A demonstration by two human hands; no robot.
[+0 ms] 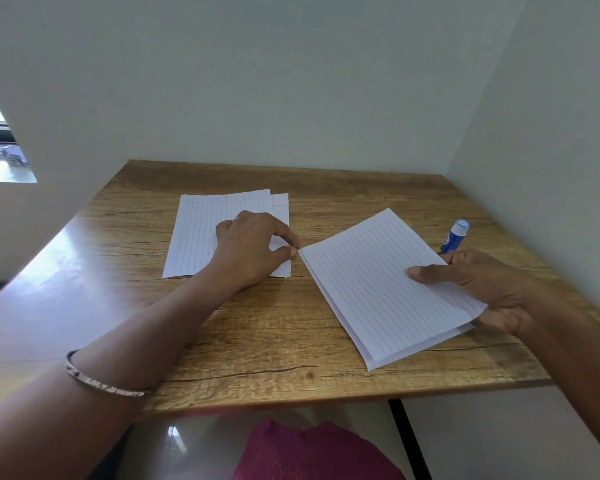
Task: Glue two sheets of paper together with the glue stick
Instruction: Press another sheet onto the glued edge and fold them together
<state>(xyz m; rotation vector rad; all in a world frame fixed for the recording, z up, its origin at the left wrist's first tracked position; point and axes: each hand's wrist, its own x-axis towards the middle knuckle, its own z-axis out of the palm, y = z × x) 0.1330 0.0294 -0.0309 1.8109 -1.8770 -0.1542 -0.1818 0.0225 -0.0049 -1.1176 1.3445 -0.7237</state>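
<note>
Right hand (482,285): grip grasping lined sheets (378,289) above table (257,341). Left hand (250,244) at their corner: grip cannot be told.

Wood-grain table (257,341), matt lined paper (378,289), prob. plastic glue stick (455,237).

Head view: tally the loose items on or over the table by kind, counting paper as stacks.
Lined paper stacks: 2 (flat stack partly covered by the left hand; tilted stack gripped by the right hand)
Glue stick: 1
Total: 3
</note>
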